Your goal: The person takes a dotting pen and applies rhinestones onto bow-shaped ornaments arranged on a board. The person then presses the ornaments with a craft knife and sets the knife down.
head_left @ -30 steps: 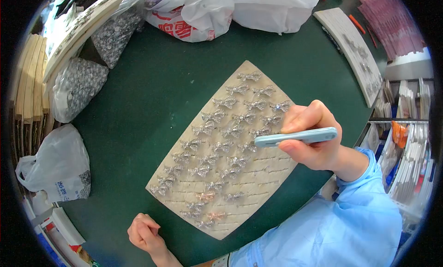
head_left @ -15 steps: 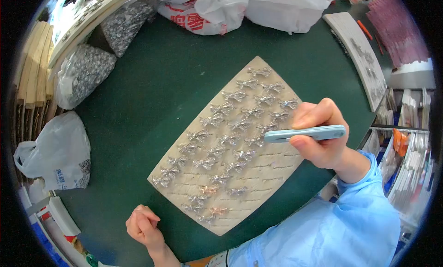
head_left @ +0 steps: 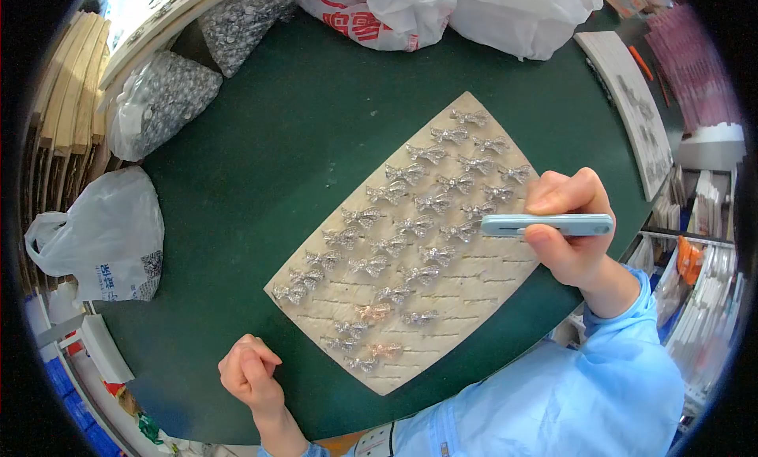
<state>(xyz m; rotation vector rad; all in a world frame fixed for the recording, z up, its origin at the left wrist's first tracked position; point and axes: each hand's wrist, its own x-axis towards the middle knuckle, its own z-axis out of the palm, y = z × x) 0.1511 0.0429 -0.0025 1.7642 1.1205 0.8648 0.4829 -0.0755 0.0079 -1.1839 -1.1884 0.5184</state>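
Note:
My right hand pinches a slim, flat light blue tool with a rounded end, held level over the right side of a beige board. The tool's tip points left and overlaps the area beside a silver bow-shaped piece. Rows of such sparkling silver bows sit along slits in the board, and two are rose-coloured, one being this bow near the lower corner. Off the board's lower left edge, my left hand is curled into a loose fist over the green table, with nothing showing in it.
White plastic bags stand at the back of the green table. Clear bags of silver pieces and a white carrier bag lie left, near stacked boards. Another board lies at the far right.
The view has shifted a little, so the board and both hands appear slightly further right. The tool and the hands keep nearly the same places relative to the board.

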